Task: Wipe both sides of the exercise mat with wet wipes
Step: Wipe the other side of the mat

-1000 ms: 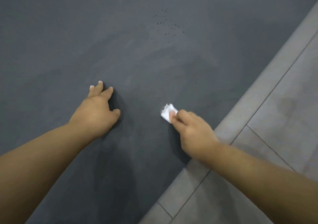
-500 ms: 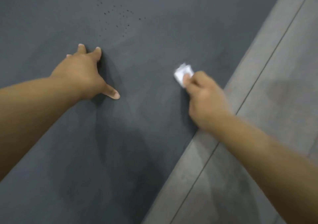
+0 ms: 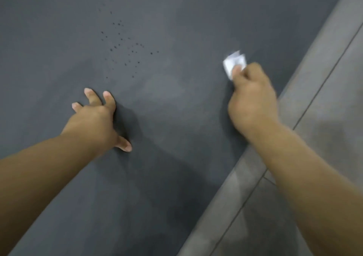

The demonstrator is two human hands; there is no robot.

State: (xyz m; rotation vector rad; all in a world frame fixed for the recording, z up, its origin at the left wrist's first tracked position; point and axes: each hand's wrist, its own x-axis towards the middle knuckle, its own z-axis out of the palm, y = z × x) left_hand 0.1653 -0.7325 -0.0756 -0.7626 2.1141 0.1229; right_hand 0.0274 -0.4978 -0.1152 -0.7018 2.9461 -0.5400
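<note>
1. A dark grey exercise mat lies flat on a tiled floor and fills most of the view. Its right edge runs on a slant from the bottom middle up to the top right corner.
2. A small, crumpled white wet wipe, blurred by motion, is pressed to the mat near that right edge. It is bunched in the curled fingers of the right hand, which pinch it from above.
3. The left hand rests on the mat toward its middle, well apart from the wipe. Its fingers are spread and straight, the thumb is out to the side, and it grasps nothing. It appears to brace the person and pin the mat down.
4. The step in hand looks to be scrubbing the upturned face of the mat along its right edge. Whether the other face has been wiped cannot be told.
5. A scatter of small dark specks marks the mat beyond the left hand — the next move likely calls for a sweep leftward to reach them, with firm downward pressure.
6. The mat looks matte and faintly grained, probably foam or rubber, with paler hazy patches that may be damp streaks or dust. The floor is pale grey and smooth, with thin dark grout lines between the tiles. The wipe is thin and soft — a creased wad, not a flat sheet.
</note>
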